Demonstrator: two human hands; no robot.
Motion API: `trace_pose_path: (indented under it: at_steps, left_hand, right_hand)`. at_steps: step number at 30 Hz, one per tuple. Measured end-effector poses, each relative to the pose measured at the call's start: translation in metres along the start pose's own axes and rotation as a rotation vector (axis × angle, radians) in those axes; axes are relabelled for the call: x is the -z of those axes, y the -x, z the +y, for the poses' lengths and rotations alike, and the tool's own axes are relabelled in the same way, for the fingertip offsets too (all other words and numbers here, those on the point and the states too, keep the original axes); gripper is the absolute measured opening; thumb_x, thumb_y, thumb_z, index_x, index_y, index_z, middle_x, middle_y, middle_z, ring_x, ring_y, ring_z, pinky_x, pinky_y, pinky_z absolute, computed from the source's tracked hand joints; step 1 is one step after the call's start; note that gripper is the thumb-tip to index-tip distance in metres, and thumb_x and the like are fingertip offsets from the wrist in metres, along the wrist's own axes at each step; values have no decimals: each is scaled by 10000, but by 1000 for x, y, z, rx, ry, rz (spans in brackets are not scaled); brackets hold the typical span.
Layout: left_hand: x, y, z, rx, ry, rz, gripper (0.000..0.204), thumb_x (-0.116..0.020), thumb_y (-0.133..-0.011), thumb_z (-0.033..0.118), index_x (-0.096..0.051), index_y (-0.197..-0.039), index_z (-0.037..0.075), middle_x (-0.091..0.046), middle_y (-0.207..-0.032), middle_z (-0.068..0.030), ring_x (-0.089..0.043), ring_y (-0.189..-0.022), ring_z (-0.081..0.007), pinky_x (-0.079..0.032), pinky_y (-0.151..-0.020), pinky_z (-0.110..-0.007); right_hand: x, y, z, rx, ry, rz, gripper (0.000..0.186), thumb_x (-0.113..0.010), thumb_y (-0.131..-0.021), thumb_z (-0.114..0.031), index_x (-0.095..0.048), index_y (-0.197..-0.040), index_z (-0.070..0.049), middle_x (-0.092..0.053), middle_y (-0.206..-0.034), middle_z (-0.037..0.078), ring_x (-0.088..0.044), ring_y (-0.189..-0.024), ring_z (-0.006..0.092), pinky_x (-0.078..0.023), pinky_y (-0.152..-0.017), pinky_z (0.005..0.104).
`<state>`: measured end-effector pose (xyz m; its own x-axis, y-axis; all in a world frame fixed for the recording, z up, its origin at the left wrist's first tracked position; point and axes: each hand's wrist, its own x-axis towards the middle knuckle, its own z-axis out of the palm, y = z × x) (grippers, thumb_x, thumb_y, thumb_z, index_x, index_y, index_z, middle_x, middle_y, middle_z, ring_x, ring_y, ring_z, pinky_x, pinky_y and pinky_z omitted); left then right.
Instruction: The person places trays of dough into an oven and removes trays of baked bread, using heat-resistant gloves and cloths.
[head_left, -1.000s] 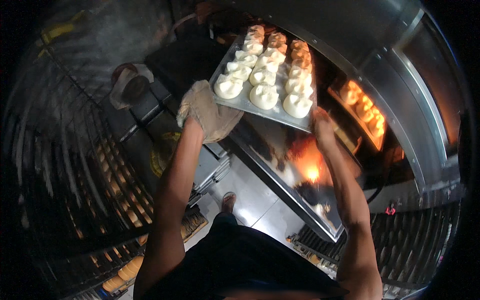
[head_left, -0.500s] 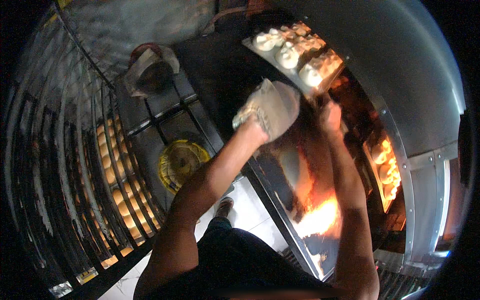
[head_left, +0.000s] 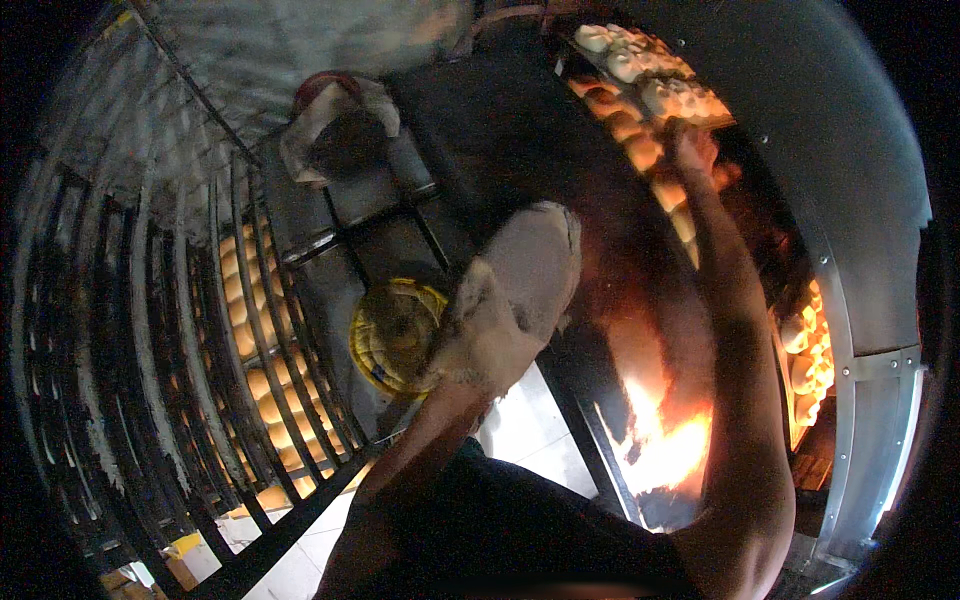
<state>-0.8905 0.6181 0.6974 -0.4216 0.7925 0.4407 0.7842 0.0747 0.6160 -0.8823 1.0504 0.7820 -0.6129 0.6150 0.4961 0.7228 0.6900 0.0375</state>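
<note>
A tray (head_left: 650, 75) of pale dough pieces was held at about one o'clock in the view, pushed into the oven (head_left: 860, 300) mouth. The right hand (head_left: 692, 150) was raised to the tray's near edge and touched it from below; whether its fingers were closed on the edge or merely pressed against it could not be told. Browned buns (head_left: 625, 125) were seen just beneath the tray, on a lower level inside the oven.

The left hand (head_left: 515, 290), covered by a thick pale mitt, was kept near the centre of the view, well apart from the tray. Nothing was seen to be held in it; the mitt hid the fingers, so their spread could not be judged.

Flames (head_left: 665, 440) were seen at about five o'clock, low in the oven opening, and more buns (head_left: 810, 350) glowed at three o'clock behind the metal door frame.

At nine o'clock a rack (head_left: 200, 330) of dark bars was filled with rows of baked rolls (head_left: 245, 320). A round yellow basket (head_left: 395, 335) lay just beside the mitt, at its eight o'clock. A light cloth (head_left: 335, 120) was draped at eleven o'clock.
</note>
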Motion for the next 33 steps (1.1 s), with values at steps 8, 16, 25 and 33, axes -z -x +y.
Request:
trace_pose_path:
  at_steps: [8,16,25,33]
  left_hand:
    - [-6,79,15,114,184,3,266,-528,-848,139,-530,-1066,-13,-578,-1052,-163,-573,-970,-258,-456,-858,-350]
    - [22,245,111,138,229,246,321,-541,-863,127,-486,-1132,-39,-549,-1098,-172,-548,-1005,-256,-450,-882,-336]
    - [50,454,196,648,1600,311,224,-518,-936,284,-592,-1016,88,-595,-899,-6,-576,-831,-118,-472,-694,-281]
    - [184,637,244,1001,1284,659,267,-508,-950,351,-606,-1045,121,-628,-856,41,-597,-761,-66,-498,-657,-244]
  right_hand:
    - [11,5,47,-40,172,35,210,-510,-871,-287,-609,-940,-115,-651,-954,146,-640,-920,322,-519,-710,476]
    - [176,209,-124,506,-54,-171,466,-587,-850,-485,-649,-854,-23,-661,-837,195,-640,-795,355,-506,-684,460]
    - [305,405,-138,1045,-341,133,393,-590,-854,-272,-528,-615,34,-511,-603,236,-466,-499,401,-346,-478,452]
    - [296,649,-223,1273,73,-485,602,-656,-769,-338,-517,-1246,1,-561,-760,163,-544,-668,326,-423,-596,401]
